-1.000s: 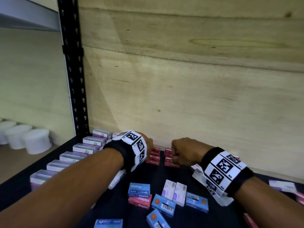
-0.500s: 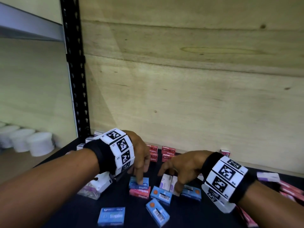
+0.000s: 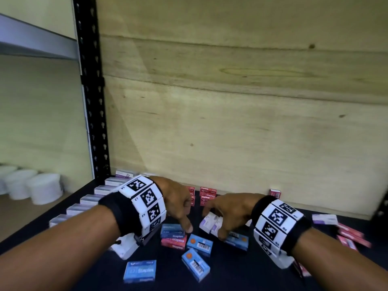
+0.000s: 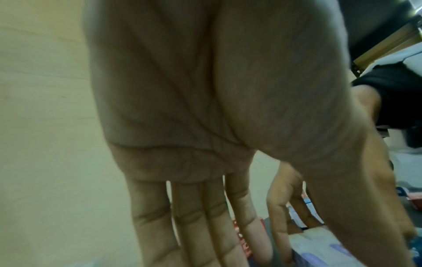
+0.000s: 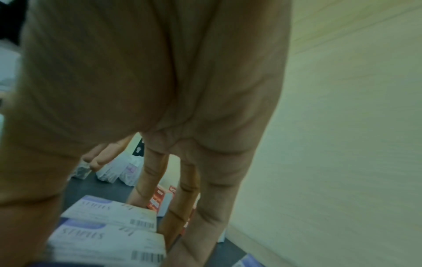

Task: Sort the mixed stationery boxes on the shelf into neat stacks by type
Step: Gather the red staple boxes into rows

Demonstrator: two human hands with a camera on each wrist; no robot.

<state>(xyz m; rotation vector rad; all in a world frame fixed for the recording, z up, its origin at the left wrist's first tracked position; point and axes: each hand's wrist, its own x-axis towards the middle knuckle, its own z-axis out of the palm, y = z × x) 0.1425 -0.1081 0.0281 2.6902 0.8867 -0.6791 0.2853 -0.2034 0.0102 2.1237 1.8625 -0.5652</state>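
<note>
Loose stationery boxes lie on the black shelf point(image 3: 241, 274). My left hand point(image 3: 184, 219) points its straight fingers point(image 4: 205, 216) down, the index tip just right of a blue staples box point(image 3: 171, 229) that lies on a red one point(image 3: 174, 243). My right hand point(image 3: 219, 220) reaches over two white-and-purple staples boxes point(image 3: 210, 222) lying side by side point(image 5: 109, 213). Its fingers point(image 5: 187, 198) are straight on their far side and the thumb is on the near side. Neither hand holds anything. Two red stacks point(image 3: 207, 196) stand at the back wall.
A row of white-purple boxes point(image 3: 84, 208) runs along the left edge by the black post point(image 3: 92, 122). More blue boxes point(image 3: 199, 244) point(image 3: 195, 264) point(image 3: 140, 270) lie in front. Red boxes point(image 3: 352, 236) and a white one point(image 3: 324, 219) are at the right. The wooden wall closes the back.
Both hands have drawn back from the red stacks at the back wall to the loose boxes in the middle, and their curled fingers have straightened and lowered.
</note>
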